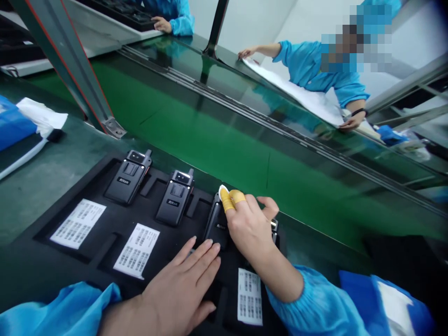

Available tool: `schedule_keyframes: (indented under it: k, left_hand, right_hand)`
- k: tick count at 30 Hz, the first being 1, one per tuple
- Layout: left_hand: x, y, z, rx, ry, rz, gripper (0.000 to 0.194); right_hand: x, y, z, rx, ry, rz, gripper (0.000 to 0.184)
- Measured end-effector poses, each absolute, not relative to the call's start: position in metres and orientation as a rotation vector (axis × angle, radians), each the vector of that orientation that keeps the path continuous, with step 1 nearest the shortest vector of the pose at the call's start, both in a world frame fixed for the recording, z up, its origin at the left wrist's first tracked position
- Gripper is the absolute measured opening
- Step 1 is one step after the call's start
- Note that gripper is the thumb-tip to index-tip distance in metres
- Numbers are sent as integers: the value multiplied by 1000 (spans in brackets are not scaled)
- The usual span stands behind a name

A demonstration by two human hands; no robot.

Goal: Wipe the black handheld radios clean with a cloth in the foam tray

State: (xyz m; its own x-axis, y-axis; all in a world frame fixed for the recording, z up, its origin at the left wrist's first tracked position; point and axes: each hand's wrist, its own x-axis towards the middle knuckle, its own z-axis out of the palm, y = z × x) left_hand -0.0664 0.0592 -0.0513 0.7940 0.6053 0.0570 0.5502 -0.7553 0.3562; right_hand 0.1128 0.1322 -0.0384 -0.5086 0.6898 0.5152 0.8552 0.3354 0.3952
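My right hand (250,221), with yellow finger cots on two fingers, is bent over the top of a black handheld radio (216,226) marked "Riton". Pinched under its covered fingertips is a small white piece (221,188), perhaps cloth; most of it is hidden. My left hand (178,289) lies flat, fingers stretched out, their tips by the radio's lower end. To the left, another radio (175,198) and a further radio (129,177) rest in the black foam tray (87,268). One more radio (275,226) is mostly hidden behind my right hand.
Printed barcode sheets (78,224) lie in the tray's slots. Beyond is a green conveyor belt (210,144) with a metal rail, and a slanted post (70,60) stands at the left. Across it, a person (308,60) in blue holds a white sheet. Blue packages lie on both sides.
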Motion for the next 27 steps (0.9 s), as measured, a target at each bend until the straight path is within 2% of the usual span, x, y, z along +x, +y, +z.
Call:
schedule_keyframes:
  k: [5,18,24,27]
  left_hand:
    - [-65,59,-51,2697,876,249,52]
    - [-64,60,-52,2785,874,249,52]
    - [-64,61,-50,2769,876,229,52]
    - [-64,61,-48,2748,882,201,51]
  right_hand:
    - [121,128,-46,-1496,-2267,-898,33]
    - [149,109,-54,-1685,-2177,-853,27]
    - [135,117,-49,-1466,-2267,-821,27]
    - [143,117,-52,-1490,-2279,-840,31]
